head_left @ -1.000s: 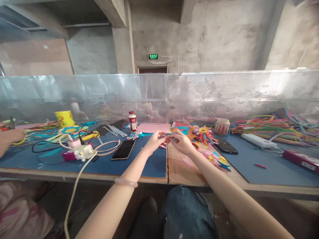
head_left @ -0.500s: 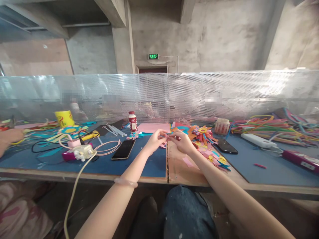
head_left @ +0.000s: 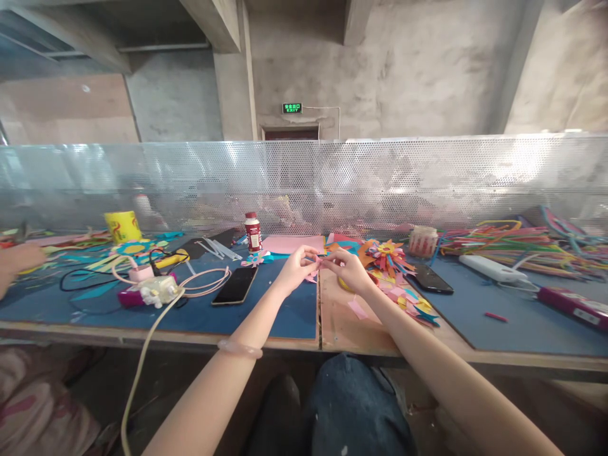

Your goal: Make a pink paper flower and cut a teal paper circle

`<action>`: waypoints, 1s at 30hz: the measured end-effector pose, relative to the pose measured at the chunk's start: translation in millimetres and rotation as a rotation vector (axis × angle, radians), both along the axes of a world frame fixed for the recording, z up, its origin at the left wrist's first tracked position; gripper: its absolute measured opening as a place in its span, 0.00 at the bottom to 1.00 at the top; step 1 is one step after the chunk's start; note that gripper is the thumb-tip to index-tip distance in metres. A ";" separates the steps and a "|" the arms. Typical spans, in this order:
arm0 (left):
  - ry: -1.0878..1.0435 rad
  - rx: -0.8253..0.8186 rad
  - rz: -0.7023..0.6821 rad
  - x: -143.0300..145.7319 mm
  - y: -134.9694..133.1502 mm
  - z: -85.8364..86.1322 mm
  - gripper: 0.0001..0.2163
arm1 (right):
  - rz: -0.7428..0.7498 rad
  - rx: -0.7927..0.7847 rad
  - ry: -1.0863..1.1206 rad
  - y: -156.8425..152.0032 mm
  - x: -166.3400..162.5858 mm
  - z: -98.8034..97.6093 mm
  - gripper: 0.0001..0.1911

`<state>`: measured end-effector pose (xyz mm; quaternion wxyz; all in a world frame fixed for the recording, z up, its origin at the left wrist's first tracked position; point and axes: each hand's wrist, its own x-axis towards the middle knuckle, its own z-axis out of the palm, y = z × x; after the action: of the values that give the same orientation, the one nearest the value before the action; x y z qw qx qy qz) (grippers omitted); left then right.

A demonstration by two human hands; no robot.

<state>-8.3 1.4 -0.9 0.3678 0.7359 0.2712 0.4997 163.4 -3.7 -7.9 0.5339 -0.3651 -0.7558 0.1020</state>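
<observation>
My left hand (head_left: 295,268) and my right hand (head_left: 348,269) meet above the table's middle seam, fingertips pinched together on a small pink paper piece (head_left: 319,264). Both hands hover just over the bare wooden strip (head_left: 339,326). A pile of coloured paper flowers (head_left: 396,278) lies right beside my right hand. A pink paper sheet (head_left: 294,244) lies flat behind my hands. A black phone (head_left: 235,285) rests on the blue mat to the left of my left hand.
A red-capped bottle (head_left: 253,232), a yellow cup (head_left: 123,226), a charger with cables (head_left: 154,290), a second phone (head_left: 431,278), a white power bank (head_left: 491,268) and coloured strips (head_left: 517,244) lie about. Another person's hand (head_left: 16,261) works at far left. A perforated metal screen (head_left: 332,180) closes the back.
My right hand has shifted slightly left and down, fingers re-pinching the pink piece. The other person's hand at far left moved a little.
</observation>
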 end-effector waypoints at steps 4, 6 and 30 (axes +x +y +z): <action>0.003 -0.008 0.009 0.3 0.7 -0.2 0.11 | 0.009 -0.028 0.019 -2.3 -0.4 1.9 0.08; 0.001 -0.014 0.015 0.5 1.4 -0.6 0.12 | 0.014 -0.041 0.030 -3.5 -0.5 2.4 0.09; -0.033 -0.146 -0.017 4.0 3.9 -5.5 0.19 | 0.131 -0.245 -0.024 -4.0 8.4 10.2 0.09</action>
<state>-4.3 5.3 -6.3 0.4289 0.7012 0.2947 0.4874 171.8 -7.6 2.3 0.4684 -0.3785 -0.7663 0.2237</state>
